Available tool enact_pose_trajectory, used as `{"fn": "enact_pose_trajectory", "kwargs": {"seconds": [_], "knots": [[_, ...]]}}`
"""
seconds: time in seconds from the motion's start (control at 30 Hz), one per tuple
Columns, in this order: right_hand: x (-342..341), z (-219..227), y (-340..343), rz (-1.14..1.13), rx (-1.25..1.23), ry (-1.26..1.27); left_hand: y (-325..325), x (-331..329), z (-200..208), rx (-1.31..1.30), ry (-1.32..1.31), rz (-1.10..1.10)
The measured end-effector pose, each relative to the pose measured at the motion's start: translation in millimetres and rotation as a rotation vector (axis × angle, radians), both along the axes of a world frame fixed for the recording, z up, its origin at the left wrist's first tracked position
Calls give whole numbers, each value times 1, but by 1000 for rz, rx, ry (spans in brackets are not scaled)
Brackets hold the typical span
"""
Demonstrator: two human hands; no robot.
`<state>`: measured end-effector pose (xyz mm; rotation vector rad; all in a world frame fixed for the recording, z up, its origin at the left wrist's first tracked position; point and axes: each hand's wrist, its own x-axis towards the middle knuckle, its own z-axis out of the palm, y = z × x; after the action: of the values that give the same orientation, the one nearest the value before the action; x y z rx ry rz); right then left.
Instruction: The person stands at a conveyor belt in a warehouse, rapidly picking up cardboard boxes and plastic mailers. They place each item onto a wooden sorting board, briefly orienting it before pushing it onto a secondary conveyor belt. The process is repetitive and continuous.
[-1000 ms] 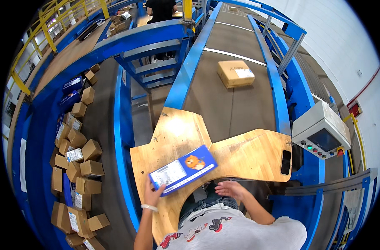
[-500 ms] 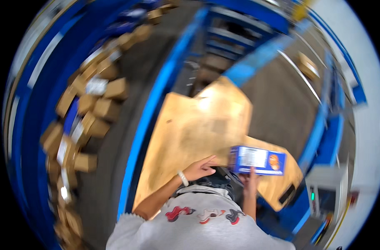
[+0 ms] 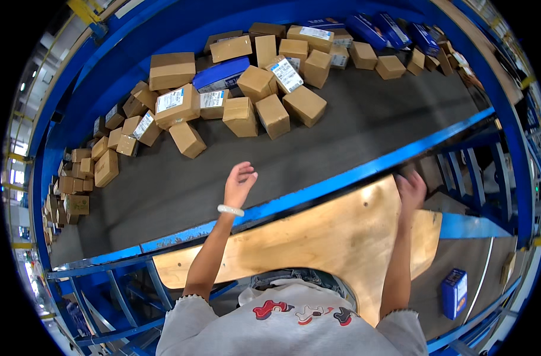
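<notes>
Your left hand [image 3: 239,183] hung over the dark grey conveyor belt [image 3: 318,148], palm up, fingers loosely curled and parted, holding nothing; a white band [image 3: 230,210] sat on that wrist. Nearest to it on the belt lay a small plain brown cardboard box [image 3: 187,139], clear of your fingers, with open belt between. Behind that box spread a loose heap of brown cardboard cartons [image 3: 247,77], several with white labels, and a flat blue box [image 3: 221,74] wedged among them. More small cartons [image 3: 80,178] were bunched along the belt's left curve. A blue metal rail [image 3: 341,177] ran between the belt and your pale plywood worktop [image 3: 318,243], and your left forearm crossed over it. Your right hand [image 3: 410,191] was at the far edge of the plywood, beside the rail; it was blurred, so I cannot tell whether its fingers were spread or closed, and nothing showed in it. A small blue carton with a white label [image 3: 454,293] stood on the lower grey belt [image 3: 442,279] to your right, well apart from both hands.
</notes>
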<state>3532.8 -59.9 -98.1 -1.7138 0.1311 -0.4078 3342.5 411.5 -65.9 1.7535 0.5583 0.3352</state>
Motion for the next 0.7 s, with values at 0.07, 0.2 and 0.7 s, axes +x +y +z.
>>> {"fn": "enact_pose_trajectory", "kwargs": {"seconds": [0.07,0.2,0.7], "knots": [[62,31,124,371,-213,11,30,46,-8,99,99,89],[179,-19,266,474,-727,-64,17,188,-16,298,126,168],[264,78,110,1001,569,1014,16,281,-47,218,303,421]]}}
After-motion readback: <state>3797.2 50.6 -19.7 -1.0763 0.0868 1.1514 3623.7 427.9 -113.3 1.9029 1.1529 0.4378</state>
